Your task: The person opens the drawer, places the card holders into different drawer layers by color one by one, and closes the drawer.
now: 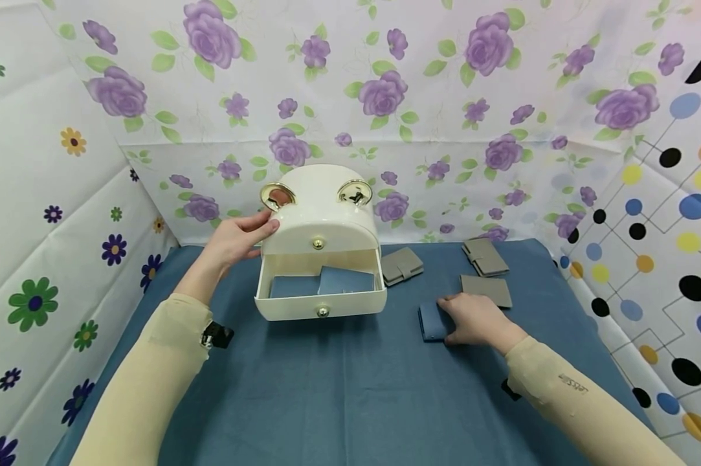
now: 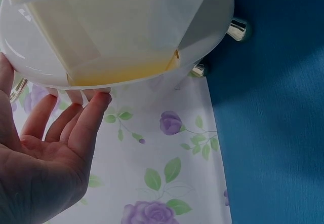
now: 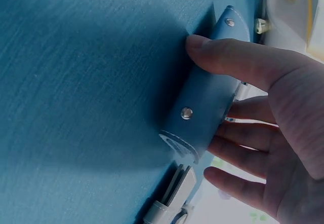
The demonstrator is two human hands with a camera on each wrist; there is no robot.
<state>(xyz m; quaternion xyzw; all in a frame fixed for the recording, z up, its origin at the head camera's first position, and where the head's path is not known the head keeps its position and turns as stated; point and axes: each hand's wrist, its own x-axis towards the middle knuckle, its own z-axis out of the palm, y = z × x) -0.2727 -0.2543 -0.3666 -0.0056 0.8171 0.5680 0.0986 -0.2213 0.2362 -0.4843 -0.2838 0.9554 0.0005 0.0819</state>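
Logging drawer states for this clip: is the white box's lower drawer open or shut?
Open. In the head view, the lower drawer juts out from the white box, and blue items show inside it.

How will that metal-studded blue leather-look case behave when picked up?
The metal-studded blue leather-look case probably flexes slightly yet keeps its shape, judging by its smooth curve, which might let it rock if nudged. It's likely light, being small enough for the right grip to span.

The head view is bright — wrist views dimmer, cloth (image 3: 101,107) softly shadowed.
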